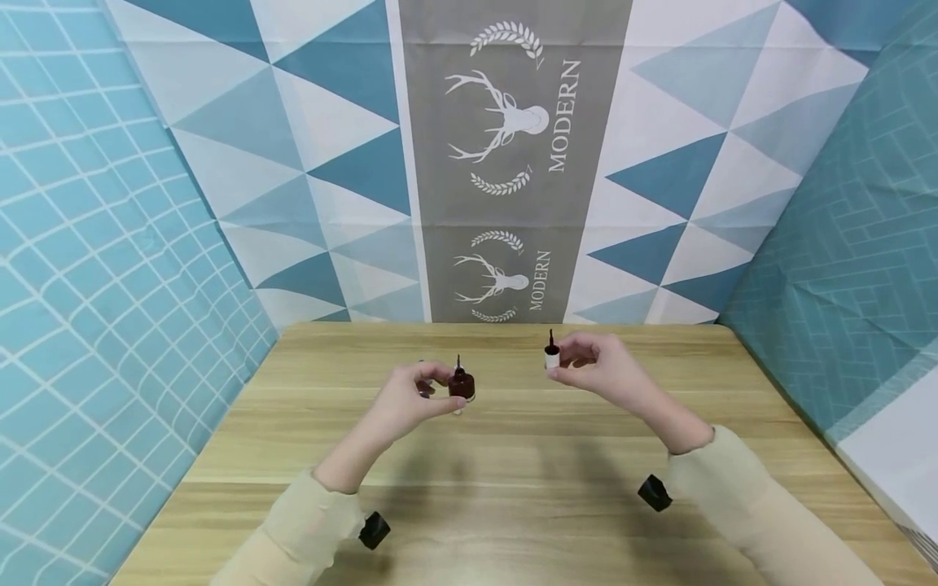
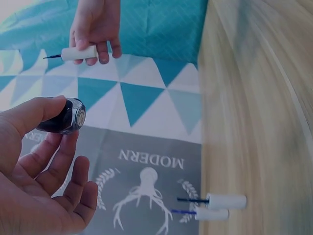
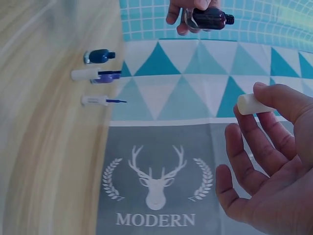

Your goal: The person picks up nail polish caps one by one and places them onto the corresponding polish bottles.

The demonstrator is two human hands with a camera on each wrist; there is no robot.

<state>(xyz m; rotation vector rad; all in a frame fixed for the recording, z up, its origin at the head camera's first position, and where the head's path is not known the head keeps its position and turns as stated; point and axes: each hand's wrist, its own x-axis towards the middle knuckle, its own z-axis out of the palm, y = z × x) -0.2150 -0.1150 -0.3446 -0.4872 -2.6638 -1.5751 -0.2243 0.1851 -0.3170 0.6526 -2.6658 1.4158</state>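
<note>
We are finding the dark bottle [image 1: 462, 388] uncapped above the table [image 1: 506, 480], the left hand [image 1: 410, 399] pinching it. Also above the table, the right hand [image 1: 599, 368] is pinching an upturned white brush cap [image 1: 553, 359]. We are advising keeping the bottle upright. Other bottles [image 3: 99, 56] and standing caps [image 2: 227, 201] are occupying the table, patterned sheeting [image 1: 344, 122] hanging behind it.
</note>
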